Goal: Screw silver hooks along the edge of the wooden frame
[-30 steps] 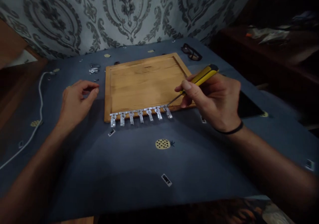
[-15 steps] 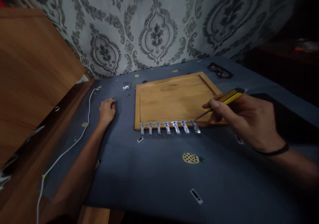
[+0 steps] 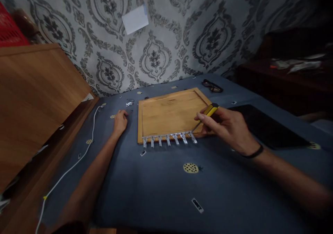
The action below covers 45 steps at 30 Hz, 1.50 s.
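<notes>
A wooden board lies on a blue cloth with a row of several small metal clips along its near edge. My right hand is closed round a yellow-and-black screwdriver, its tip by the rightmost clip. My left hand rests on the cloth left of the board, fingers curled, reaching toward a few loose metal pieces. Whether it holds anything is hidden.
Glasses lie behind the board. A dark tablet lies to the right. A white cable runs along the left edge beside a wooden cabinet. Patterned wallpaper with a white note stands behind.
The view has lifted and pulled back. My left hand has stretched out farther left and away toward the loose metal pieces. My right hand keeps the screwdriver at the rightmost clip.
</notes>
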{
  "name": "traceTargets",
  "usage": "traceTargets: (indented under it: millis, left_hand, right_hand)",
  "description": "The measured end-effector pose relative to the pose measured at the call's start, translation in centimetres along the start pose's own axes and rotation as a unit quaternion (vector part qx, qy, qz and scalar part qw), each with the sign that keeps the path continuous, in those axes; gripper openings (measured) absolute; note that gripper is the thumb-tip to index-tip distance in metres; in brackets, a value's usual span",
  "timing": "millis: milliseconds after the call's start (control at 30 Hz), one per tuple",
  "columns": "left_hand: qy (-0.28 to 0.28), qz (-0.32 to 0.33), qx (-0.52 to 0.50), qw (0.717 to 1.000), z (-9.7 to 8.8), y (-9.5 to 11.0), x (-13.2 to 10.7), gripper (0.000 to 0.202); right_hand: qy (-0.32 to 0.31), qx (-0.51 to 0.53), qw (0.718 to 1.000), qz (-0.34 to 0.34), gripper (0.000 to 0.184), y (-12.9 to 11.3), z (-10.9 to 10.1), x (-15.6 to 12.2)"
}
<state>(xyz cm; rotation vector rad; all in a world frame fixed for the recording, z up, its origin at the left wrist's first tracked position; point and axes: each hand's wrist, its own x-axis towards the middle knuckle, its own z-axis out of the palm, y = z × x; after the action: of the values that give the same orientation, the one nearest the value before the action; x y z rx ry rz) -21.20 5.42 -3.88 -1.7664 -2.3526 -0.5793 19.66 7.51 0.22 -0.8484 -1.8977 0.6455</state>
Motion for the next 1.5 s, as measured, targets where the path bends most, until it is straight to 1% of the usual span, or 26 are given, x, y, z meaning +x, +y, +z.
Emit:
traceTargets:
  millis: [200,333,433,567,767,867,967,1100,1233,1300,1367,1400,1433,1467,1500]
  left_hand:
    - [0.007,-0.008,0.020,1.000,1.0,-0.1,0.0,0.038]
    - [0.006,-0.012,0.038,0.999,1.2,0.2,0.1,0.037]
    - [0.004,-0.014,0.053,0.999,1.0,0.5,0.2,0.038]
    - [-0.003,-0.020,0.079,0.997,0.6,1.1,0.5,0.037]
    - [-0.016,-0.029,0.108,0.994,-0.2,2.0,0.4,0.035]
    - [-0.020,-0.025,0.111,0.993,-0.6,2.3,0.3,0.031]
    - [-0.017,-0.014,0.108,0.994,-0.8,2.7,0.2,0.022]
    - [-0.010,0.004,0.097,0.995,-1.0,3.3,0.0,0.024]
    - [0.009,0.007,0.070,0.997,-1.9,3.6,-0.1,0.023]
    - [0.021,0.012,0.046,0.999,-2.8,3.9,-0.2,0.021]
    - [0.021,0.029,0.011,0.999,-4.0,4.9,-0.4,0.019]
    - [0.014,0.044,-0.010,0.999,-4.6,5.8,-0.6,0.019]
    - [-0.006,0.068,-0.046,0.997,-5.1,6.9,-0.8,0.018]
    - [-0.048,0.111,-0.128,0.984,-5.6,8.3,-1.1,0.017]
    - [-0.095,0.156,-0.190,0.965,-6.0,9.9,-1.5,0.018]
  right_hand:
    - [-0.011,-0.002,1.000,0.021,0.054,-0.3,0.0,-0.1]
    - [-0.018,0.005,0.999,0.027,0.053,-0.5,-0.1,-0.2]
    - [-0.022,0.014,0.999,0.031,0.052,-0.4,-0.1,-0.2]
    - [-0.016,0.013,1.000,0.017,0.053,-0.2,0.0,-0.3]
    - [-0.016,0.004,1.000,0.019,0.053,-0.6,-0.2,-0.3]
    - [-0.021,0.005,1.000,0.021,0.051,-0.6,-0.1,-0.3]
    - [-0.010,0.019,1.000,0.004,0.050,-0.4,0.1,-0.3]
    - [0.000,0.032,0.999,-0.017,0.045,-0.2,0.1,-0.3]
    - [0.008,0.037,0.999,-0.019,0.042,-0.1,0.0,-0.3]
    - [0.006,0.054,0.998,-0.010,0.041,0.0,0.1,-0.4]
    - [0.003,0.064,0.998,-0.002,0.040,0.0,0.1,-0.4]
    - [0.003,0.066,0.998,-0.001,0.039,-0.1,0.1,-0.4]
    - [0.003,0.065,0.998,-0.001,0.038,-0.1,0.1,-0.5]
    - [0.002,0.061,0.998,-0.003,0.036,-0.2,0.1,-0.5]
    - [0.002,0.056,0.998,-0.007,0.035,-0.3,0.0,-0.5]
